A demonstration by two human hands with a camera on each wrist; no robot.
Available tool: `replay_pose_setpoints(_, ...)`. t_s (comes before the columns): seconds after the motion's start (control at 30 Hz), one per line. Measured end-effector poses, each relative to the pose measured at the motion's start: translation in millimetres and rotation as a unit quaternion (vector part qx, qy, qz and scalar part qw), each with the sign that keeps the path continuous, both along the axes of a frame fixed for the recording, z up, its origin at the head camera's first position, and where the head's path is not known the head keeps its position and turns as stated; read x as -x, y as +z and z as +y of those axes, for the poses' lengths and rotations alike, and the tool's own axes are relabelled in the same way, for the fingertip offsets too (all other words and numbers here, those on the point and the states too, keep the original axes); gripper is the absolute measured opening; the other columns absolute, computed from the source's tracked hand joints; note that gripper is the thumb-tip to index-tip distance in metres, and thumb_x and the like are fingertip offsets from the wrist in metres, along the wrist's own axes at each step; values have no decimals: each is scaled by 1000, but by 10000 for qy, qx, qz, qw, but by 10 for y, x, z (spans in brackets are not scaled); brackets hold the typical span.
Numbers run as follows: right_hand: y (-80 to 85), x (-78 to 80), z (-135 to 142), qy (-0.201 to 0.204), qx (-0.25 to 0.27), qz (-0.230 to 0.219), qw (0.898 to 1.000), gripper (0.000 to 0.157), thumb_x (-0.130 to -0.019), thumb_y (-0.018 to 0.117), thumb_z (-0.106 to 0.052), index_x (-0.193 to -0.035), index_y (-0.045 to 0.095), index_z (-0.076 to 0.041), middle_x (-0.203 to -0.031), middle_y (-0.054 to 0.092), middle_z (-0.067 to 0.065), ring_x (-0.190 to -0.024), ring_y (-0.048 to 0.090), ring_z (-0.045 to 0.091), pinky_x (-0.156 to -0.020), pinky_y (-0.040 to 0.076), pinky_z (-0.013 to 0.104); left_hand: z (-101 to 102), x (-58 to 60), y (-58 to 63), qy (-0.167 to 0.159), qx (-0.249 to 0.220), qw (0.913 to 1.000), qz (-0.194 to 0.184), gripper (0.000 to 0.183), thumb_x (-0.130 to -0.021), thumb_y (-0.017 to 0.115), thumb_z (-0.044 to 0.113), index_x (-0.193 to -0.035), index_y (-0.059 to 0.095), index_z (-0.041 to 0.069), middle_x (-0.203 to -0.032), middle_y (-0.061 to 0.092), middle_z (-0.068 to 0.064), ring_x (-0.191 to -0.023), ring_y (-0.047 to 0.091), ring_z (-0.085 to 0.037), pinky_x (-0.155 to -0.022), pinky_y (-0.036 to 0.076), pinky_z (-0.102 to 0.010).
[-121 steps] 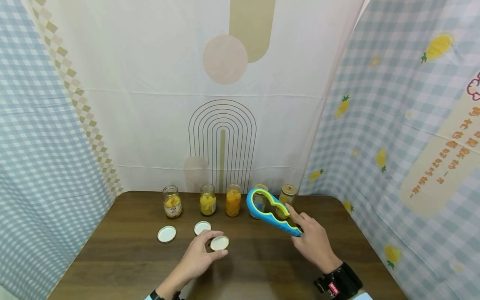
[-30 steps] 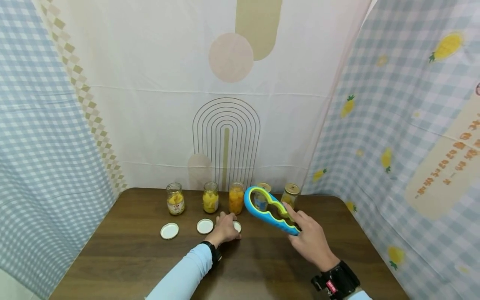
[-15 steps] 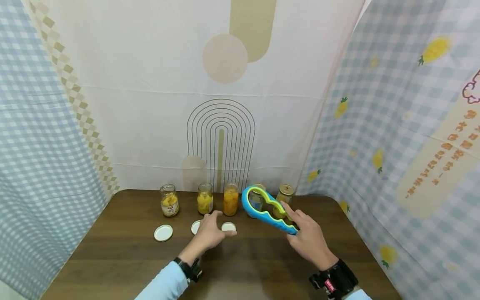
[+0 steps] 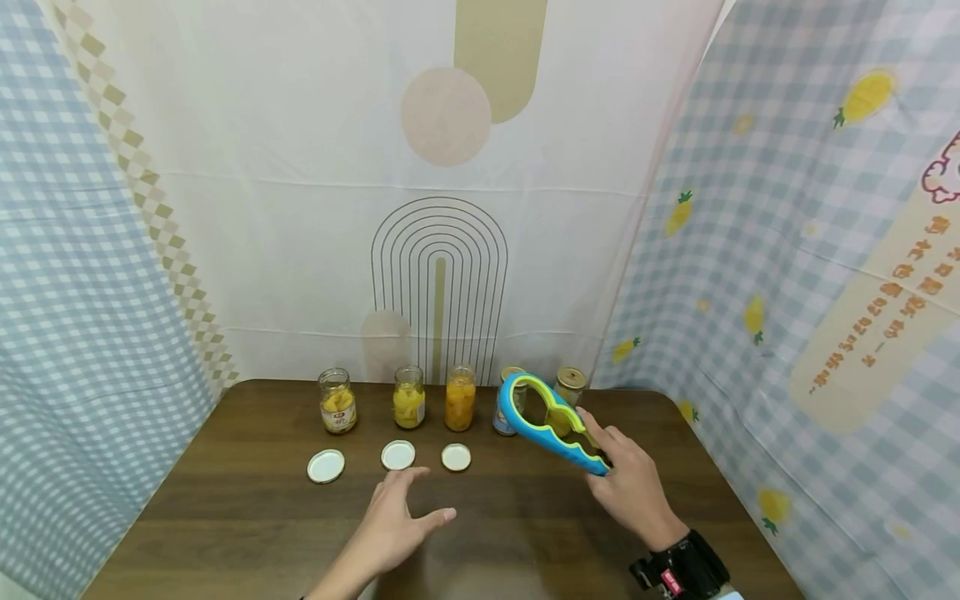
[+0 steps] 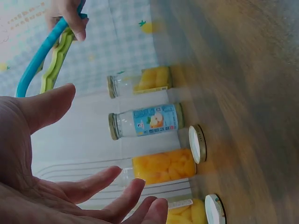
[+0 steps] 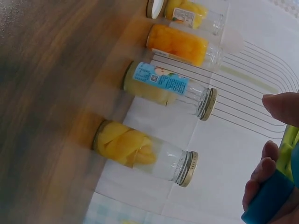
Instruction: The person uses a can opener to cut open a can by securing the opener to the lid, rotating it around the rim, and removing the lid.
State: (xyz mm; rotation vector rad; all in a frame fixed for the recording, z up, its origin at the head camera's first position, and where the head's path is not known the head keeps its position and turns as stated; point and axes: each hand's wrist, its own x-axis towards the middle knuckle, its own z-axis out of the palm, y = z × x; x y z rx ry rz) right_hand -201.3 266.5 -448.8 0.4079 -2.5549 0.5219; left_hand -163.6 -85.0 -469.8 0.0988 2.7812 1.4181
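Observation:
My right hand point(image 4: 633, 483) grips the blue and green jar opener point(image 4: 551, 437) by its handle ends, above the table and in front of the two lidded jars. One of these, with a blue label point(image 5: 156, 119), and the other, a jar of yellow fruit point(image 6: 135, 147), both wear gold lids. My left hand point(image 4: 390, 525) holds nothing; its thumb and fingers are spread over the table, nearer me than the loose lids. A white-lined lid point(image 4: 456, 457) lies in front of the uncovered jar of orange fruit point(image 4: 460, 402).
Two more uncovered jars stand to the left, a yellow-fruit jar point(image 4: 409, 402) and a labelled jar point(image 4: 338, 407). A lid point(image 4: 398, 455) and another lid point(image 4: 326, 466) lie in front of them. Behind the wooden table point(image 4: 247, 517) hangs a pale cloth point(image 4: 300, 250).
My left hand has set the third lid down before the orange-fruit jar, let go and drawn back toward me. My right hand still holds the jar opener, moved slightly.

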Motion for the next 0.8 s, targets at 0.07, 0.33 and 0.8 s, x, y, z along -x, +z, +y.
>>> replay_pose_setpoints(0.07,2,2,-5,14,14,72,10000,98,-75,84,5,-161,49,-26,-89,61,-4,-72,39,6,-66,32,24,-30,-36,-14,58,-18,10000,61,73,-85,90,45,-142,64,7,-144,61,-18,-136,54,-43,-108,49,-65)
replay_pose_setpoints(0.33,6,5,-17,-14,166,201,9997,97,-74,81,8,-161,51,-23,-90,64,-3,-73,39,6,-66,32,24,-129,-123,-37,265,-72,9994,201,59,-93,82,44,-138,67,10,-139,64,-14,-133,57,-38,-108,50,-61)
replay_pose_setpoints(0.8,19,52,-32,-59,31,218,9997,96,-74,82,6,-160,52,-23,-87,60,-4,-71,38,7,-66,31,24,-170,-130,-45,300,-136,9991,251,54,-94,81,39,-136,68,8,-137,65,-15,-132,59,-39,-109,49,-62)
